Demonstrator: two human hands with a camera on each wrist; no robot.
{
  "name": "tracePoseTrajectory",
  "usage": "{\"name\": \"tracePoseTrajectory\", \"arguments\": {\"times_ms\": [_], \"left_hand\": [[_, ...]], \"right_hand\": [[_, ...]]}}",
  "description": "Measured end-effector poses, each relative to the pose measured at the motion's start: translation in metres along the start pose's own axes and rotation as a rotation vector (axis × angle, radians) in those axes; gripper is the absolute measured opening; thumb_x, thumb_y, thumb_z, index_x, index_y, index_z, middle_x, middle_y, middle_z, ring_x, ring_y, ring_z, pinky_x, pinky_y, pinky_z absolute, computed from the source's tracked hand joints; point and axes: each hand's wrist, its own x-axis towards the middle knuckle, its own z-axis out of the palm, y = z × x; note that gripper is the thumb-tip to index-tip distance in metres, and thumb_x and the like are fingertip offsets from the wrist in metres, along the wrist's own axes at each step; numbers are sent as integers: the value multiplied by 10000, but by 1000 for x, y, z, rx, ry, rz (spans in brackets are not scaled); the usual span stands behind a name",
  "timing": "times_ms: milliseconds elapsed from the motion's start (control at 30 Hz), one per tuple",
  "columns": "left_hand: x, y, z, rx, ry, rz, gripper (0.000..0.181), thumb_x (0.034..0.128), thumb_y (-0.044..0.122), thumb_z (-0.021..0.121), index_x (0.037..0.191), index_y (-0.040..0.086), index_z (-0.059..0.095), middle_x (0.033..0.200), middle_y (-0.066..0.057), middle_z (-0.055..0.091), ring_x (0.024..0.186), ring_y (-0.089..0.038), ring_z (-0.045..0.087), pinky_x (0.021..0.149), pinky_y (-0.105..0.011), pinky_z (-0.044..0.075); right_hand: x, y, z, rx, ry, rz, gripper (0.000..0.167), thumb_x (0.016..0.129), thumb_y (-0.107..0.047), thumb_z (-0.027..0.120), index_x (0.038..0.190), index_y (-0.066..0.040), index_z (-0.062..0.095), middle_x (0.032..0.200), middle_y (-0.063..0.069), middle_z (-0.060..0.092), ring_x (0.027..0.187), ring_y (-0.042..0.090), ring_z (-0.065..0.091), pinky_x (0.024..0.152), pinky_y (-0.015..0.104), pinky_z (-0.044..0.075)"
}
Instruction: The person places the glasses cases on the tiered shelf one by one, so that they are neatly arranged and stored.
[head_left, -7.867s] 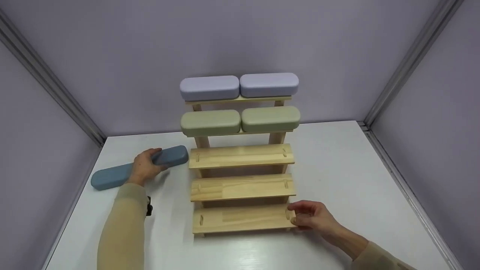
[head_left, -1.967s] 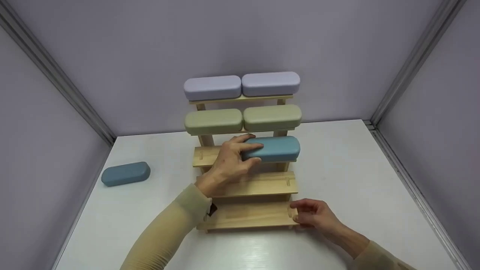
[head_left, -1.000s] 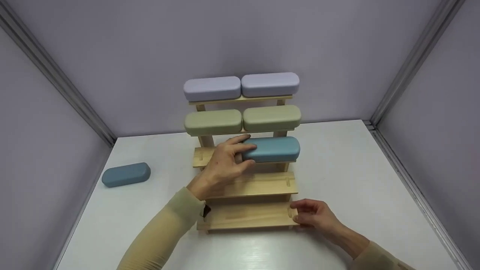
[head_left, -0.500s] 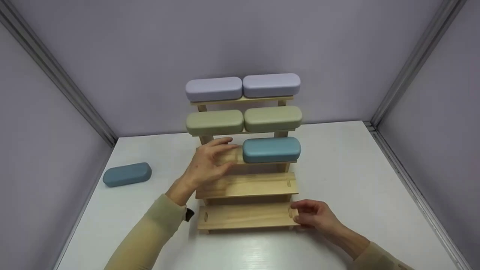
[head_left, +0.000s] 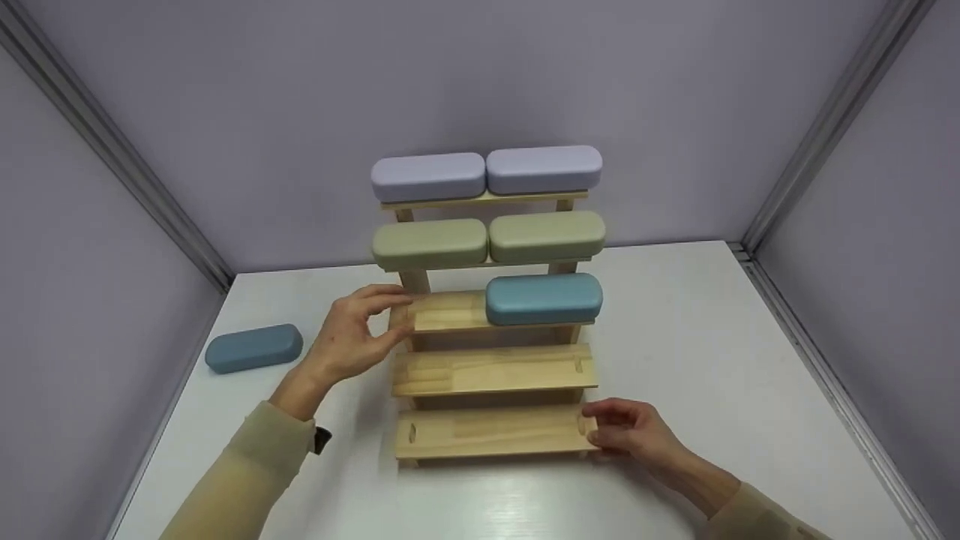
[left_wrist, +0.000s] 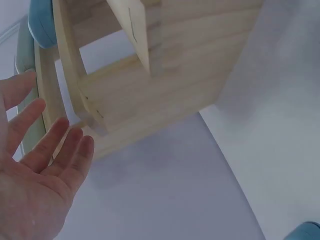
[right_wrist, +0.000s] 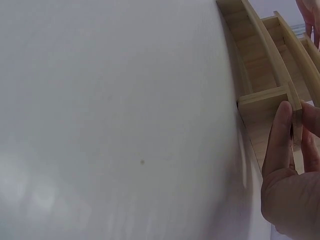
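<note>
A tiered wooden shelf rack (head_left: 499, 433) stands on the white table. On its third tier from the top, at the right, sits a rounded oblong blue case (head_left: 544, 298), shaped like a glasses case. My left hand (head_left: 346, 337) is beside the left end of that tier, fingers spread and holding nothing. In the left wrist view its palm and extended fingers (left_wrist: 47, 145) show. My right hand (head_left: 637, 435) pinches the right end of the lowest shelf; the right wrist view has the thumb (right_wrist: 280, 137) against the shelf's end. A second blue case (head_left: 255, 349) lies on the table at the left.
Two lavender cases, one at the left (head_left: 429, 177), fill the top tier. Below them are two green cases, including a right one (head_left: 547, 236). The table (head_left: 675, 337) meets a pale back wall (head_left: 300, 112) and side panels with metal corner rails.
My left hand carried one blue case from the table to the third tier's right side, let go, and drew back leftward. The right hand keeps its hold on the lowest shelf.
</note>
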Motion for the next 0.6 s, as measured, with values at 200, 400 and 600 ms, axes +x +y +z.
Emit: {"name": "tracePoseTrajectory", "arguments": {"times_ms": [200, 400, 600], "left_hand": [[-17, -33, -22, 39, 34, -127, 352, 963, 110, 886, 1301, 33, 824, 1408, -198, 773, 1357, -424, 721, 1058, -656, 644], [-36, -73, -41, 95, 50, -228, 360, 985, 85, 850, 1330, -1, 793, 1418, -248, 754, 1357, -463, 706, 1046, -682, 630], [-65, -116, -62, 162, 44, -374, 400, 1001, 103, 823, 1380, -7, 759, 1464, -306, 712, 1378, -547, 668, 1098, -709, 591]], "right_hand": [[0, 0, 0, 3, 2, 8, 520, 990, -73, 825, 1443, 107, 645, 1228, -87, 783, 976, 60, 701, 835, 267, 700], [0, -1, -1, 19, -4, 8, 519, 999, -87, 825, 1454, 89, 649, 1246, -82, 782, 999, 65, 715, 847, 272, 700], [-2, 2, -1, 30, -36, -18, 520, 1016, -72, 802, 1470, 110, 625, 1234, -93, 779, 990, 42, 719, 877, 252, 682]]}}
